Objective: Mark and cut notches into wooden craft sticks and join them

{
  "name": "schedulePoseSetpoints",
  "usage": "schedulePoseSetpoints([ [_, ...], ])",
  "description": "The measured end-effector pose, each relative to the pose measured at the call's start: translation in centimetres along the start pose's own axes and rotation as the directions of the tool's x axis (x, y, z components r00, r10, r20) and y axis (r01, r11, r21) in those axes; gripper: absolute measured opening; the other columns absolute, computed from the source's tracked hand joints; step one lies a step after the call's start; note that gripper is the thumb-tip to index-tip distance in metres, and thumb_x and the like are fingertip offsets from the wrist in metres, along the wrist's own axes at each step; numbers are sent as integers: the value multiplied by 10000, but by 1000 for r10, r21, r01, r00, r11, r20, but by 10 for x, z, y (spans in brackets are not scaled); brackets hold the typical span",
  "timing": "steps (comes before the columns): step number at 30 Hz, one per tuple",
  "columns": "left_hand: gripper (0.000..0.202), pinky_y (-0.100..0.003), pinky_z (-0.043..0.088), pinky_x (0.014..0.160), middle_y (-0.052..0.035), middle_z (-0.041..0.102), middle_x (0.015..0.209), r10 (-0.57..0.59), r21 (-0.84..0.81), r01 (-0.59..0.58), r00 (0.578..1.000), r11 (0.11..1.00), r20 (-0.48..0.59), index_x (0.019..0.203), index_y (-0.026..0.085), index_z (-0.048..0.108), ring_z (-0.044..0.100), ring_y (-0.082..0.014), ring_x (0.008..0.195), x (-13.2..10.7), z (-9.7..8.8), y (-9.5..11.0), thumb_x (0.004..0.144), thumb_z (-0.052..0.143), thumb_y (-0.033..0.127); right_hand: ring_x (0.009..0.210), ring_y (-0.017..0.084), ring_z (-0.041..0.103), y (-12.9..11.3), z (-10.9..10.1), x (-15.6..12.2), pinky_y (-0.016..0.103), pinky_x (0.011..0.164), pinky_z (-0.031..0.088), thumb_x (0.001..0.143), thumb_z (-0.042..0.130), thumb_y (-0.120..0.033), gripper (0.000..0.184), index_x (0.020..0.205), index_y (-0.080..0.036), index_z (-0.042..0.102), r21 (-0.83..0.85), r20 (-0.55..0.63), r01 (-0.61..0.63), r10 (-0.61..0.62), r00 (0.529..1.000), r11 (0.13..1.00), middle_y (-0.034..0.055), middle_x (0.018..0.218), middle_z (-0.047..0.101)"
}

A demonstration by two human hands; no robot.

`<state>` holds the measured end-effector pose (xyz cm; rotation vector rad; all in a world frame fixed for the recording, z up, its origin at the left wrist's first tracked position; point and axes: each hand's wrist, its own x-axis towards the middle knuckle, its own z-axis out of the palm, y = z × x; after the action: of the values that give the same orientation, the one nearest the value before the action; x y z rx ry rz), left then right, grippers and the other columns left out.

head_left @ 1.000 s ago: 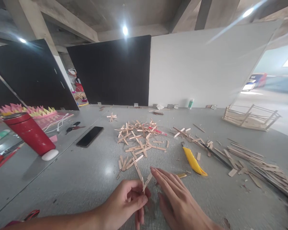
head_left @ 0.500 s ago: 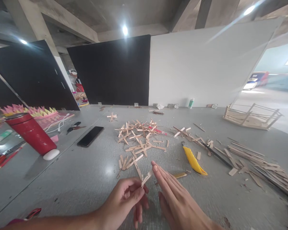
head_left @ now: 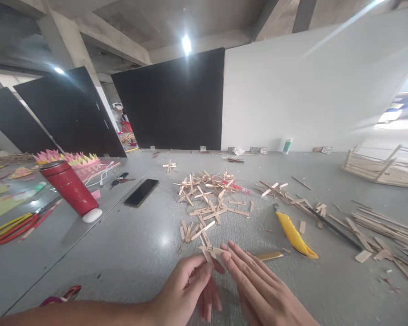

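Note:
Thumb and fingers of my left hand (head_left: 193, 283) pinch a short flat wooden stick, low in the middle of the view. A second notched stick (head_left: 216, 250) lies across it, so the two form a small cross. My right hand (head_left: 261, 285), its fingers stretched and close together, grips the right end of that second stick at the fingertips; its thumb is mostly hidden. Just beyond my hands spreads a pile of crossed wooden sticks (head_left: 209, 192). A yellow-handled cutter (head_left: 295, 235) lies to the right, and a brass-coloured strip (head_left: 270, 256) is partly behind my right hand.
On the left are a red flask (head_left: 68, 188), a white egg-shaped object (head_left: 92, 215), a phone (head_left: 142, 193) and scissors (head_left: 17, 226). Loose strips (head_left: 387, 226) and a small wooden fence model (head_left: 384, 167) are at right. Upright boards (head_left: 170, 99) border the back.
The view has turned left, shifting everything rightward in the picture. The sticks between my hands have tilted from slanting upward to nearly level, and now show as a cross.

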<state>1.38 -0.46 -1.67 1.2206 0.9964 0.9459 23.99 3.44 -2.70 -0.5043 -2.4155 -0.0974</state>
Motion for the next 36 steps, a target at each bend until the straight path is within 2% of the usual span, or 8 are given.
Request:
schedulePoseSetpoints([
  [11, 618, -205, 419, 489, -35, 658, 670, -14, 53, 13, 1000, 999, 27, 1094, 128, 630, 522, -92, 460, -2, 0, 3, 1005, 466, 718, 1485, 285, 400, -4, -1, 1, 437, 1094, 552, 851, 393, 90, 918, 1676, -109, 44, 26, 33, 1, -2, 999, 1000, 146, 1533, 540],
  [20, 581, -206, 421, 493, -31, 652, 663, -24, 69, 21, 999, 997, 33, 1009, 151, 606, 519, -91, 458, -2, 0, 4, 1020, 443, 708, 1481, 276, 412, -3, 0, 1, 437, 1113, 535, 853, 400, 91, 891, 1675, -117, 125, 74, 34, -20, 17, 999, 997, 146, 1546, 529],
  [26, 603, -209, 420, 506, -30, 648, 675, -36, 83, 32, 998, 996, 42, 1076, 142, 604, 518, -93, 476, -3, -1, 5, 1017, 435, 717, 1477, 256, 439, -6, -4, 3, 430, 1114, 543, 854, 380, 100, 890, 1676, -128, 128, 95, 71, -39, 33, 997, 995, 150, 1531, 554],
  [33, 601, -212, 425, 510, -34, 648, 695, -53, 116, 48, 998, 992, 42, 1066, 143, 595, 529, -98, 496, -4, 0, 6, 1018, 424, 717, 1456, 216, 484, -6, -3, 5, 390, 1139, 524, 864, 383, 90, 766, 1602, -102, 318, 111, 64, -60, 53, 997, 992, 144, 1485, 611],
  [36, 585, -216, 420, 510, -32, 644, 692, -58, 128, 52, 997, 990, 47, 1050, 149, 583, 527, -100, 499, -3, 0, 6, 1023, 420, 710, 1444, 208, 502, -7, -4, 5, 372, 1140, 522, 870, 382, 87, 745, 1588, -105, 336, 120, 60, -66, 59, 996, 991, 144, 1470, 624],
])
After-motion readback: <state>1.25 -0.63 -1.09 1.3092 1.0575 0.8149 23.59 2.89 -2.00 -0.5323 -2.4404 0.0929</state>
